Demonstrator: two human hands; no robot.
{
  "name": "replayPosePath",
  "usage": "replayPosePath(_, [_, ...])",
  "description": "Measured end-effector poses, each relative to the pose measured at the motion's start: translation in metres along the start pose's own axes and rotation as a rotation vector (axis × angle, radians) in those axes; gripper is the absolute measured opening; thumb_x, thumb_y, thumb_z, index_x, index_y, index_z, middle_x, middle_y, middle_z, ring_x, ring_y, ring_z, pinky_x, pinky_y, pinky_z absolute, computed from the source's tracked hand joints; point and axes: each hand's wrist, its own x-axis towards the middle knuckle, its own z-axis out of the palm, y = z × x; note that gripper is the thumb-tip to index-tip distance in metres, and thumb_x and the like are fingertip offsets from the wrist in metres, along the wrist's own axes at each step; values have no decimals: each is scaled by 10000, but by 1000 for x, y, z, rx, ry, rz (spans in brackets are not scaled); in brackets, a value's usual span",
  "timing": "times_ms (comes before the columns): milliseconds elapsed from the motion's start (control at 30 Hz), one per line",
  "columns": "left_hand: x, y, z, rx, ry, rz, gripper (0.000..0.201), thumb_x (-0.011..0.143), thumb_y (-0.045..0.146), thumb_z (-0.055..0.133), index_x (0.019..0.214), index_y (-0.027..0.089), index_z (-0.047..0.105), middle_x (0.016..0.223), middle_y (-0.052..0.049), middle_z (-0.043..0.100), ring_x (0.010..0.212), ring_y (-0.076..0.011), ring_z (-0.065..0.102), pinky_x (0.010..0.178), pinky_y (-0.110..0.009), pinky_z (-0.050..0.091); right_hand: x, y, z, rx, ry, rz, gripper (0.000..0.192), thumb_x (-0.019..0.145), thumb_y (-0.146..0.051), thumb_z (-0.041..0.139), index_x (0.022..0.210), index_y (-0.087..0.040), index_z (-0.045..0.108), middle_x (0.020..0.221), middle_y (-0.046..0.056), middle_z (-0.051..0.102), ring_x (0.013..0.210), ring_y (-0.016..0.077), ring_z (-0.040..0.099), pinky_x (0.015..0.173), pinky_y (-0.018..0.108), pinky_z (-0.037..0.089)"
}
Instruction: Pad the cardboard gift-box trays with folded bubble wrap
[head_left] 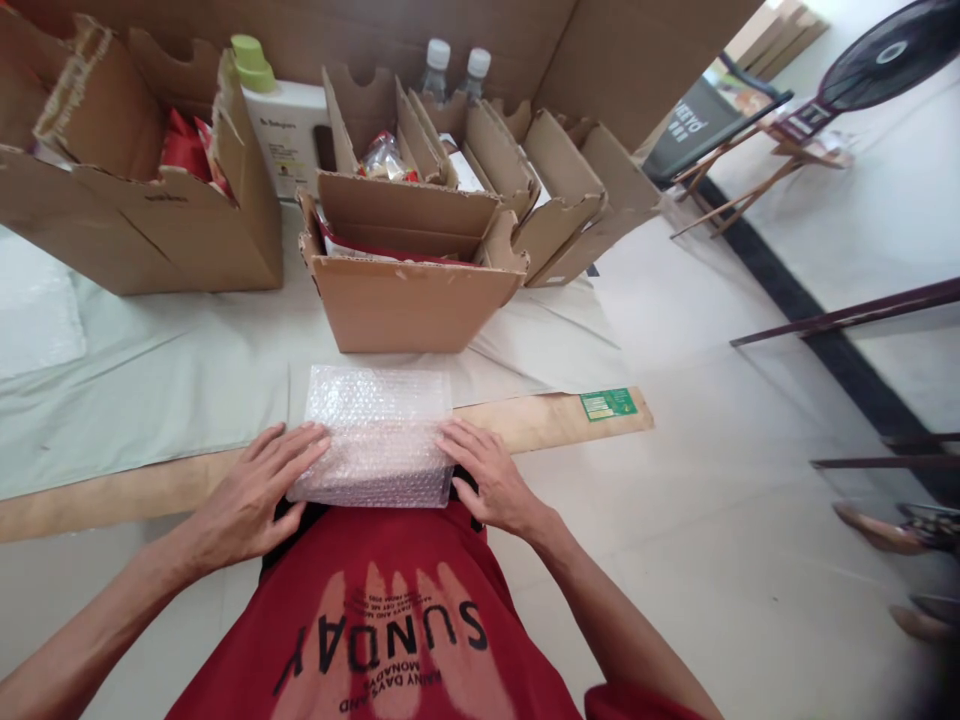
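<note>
Table (pixel 150 390) bears bubble-wrapped parcel (pixel 375 430), contents hidden; 2 hands flank it.

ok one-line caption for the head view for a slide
Both hands, left hand and right hand, press a bubble-wrapped packet at the table edge before open cardboard boxes.

The bubble wrap parcel (pixel 379 432) between the left hand (pixel 251 495) and the right hand (pixel 491 480) hides its content; the wrap is too cloudy to see through. Beyond the hands, the cardboard boxes (pixel 409 300) hide most of their goods. Far right of the right hand, the fan (pixel 892 55) is cut by the picture's edge.
</note>
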Motion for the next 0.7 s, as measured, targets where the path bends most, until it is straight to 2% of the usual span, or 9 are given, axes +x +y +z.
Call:
replayPosePath(100, [-4,-2,0,41,-77,16,934,813,43,488,1674,253,193,1654,-97,434,1574,-287,334,1304,-516,210,-12,3,7,-212,-42,-13,644,868,-58,559,1503,-159,534,1598,176,494,1504,332,427,1170,533,401])
replayPosePath(200, [-6,-6,-2,44,-156,28,1011,738,34,514,1673,271,210,1708,-76,332,1609,-315,236,1318,-518,158,-9,-2,24,-240,67,-67,528,930,-83,566,1443,-204,597,1558,155,548,1491,296,457,1185,502,386])
replayPosePath(300, [-7,-9,-8,44,-225,37,1004,753,57,536,1675,274,205,1728,-63,282,1619,-328,191,1318,-503,146,4,-8,31,-70,214,-106,330,980,-172,598,1288,-243,693,1369,100,711,1401,265,567,1136,480,441])
replayPosePath(367, [-7,-11,-10,38,-231,35,942,816,95,545,1675,283,205,1711,-58,330,1613,-321,218,1313,-489,153,11,-11,29,152,270,-40,222,1013,-238,581,1176,-239,731,1194,79,785,1249,252,679,1057,464,509])
replayPosePath(467, [-5,-12,-6,35,-140,47,814,895,154,538,1654,282,273,1634,-74,472,1565,-304,347,1284,-477,204,17,-10,21,570,286,236,251,1057,-312,508,1060,-225,743,984,61,805,952,207,766,907,404,601])
replayPosePath(567, [4,-6,0,-16,2,10,593,928,229,571,1516,276,504,1508,-94,613,1462,-322,493,1194,-489,321,17,-4,10,842,226,446,283,1054,-369,496,1032,-213,732,904,52,786,825,184,761,784,345,639])
replayPosePath(633, [14,-1,3,-114,84,-65,377,935,287,601,1307,283,664,1352,-82,722,1320,-316,616,1111,-474,400,13,0,0,827,158,431,250,1014,-353,560,1152,-216,716,1052,72,786,956,202,759,865,367,638])
replayPosePath(667, [20,3,2,-178,114,-122,288,936,315,607,1203,278,707,1250,-72,766,1219,-299,675,1060,-451,440,9,2,-5,772,117,391,306,981,-336,610,1257,-226,686,1196,91,761,1095,224,734,965,403,614])
replayPosePath(700, [27,6,1,-248,131,-197,238,934,348,608,1124,270,729,1148,-63,791,1110,-278,715,999,-421,479,5,4,-11,705,74,345,439,947,-321,660,1378,-240,624,1353,109,699,1244,249,674,1071,447,562])
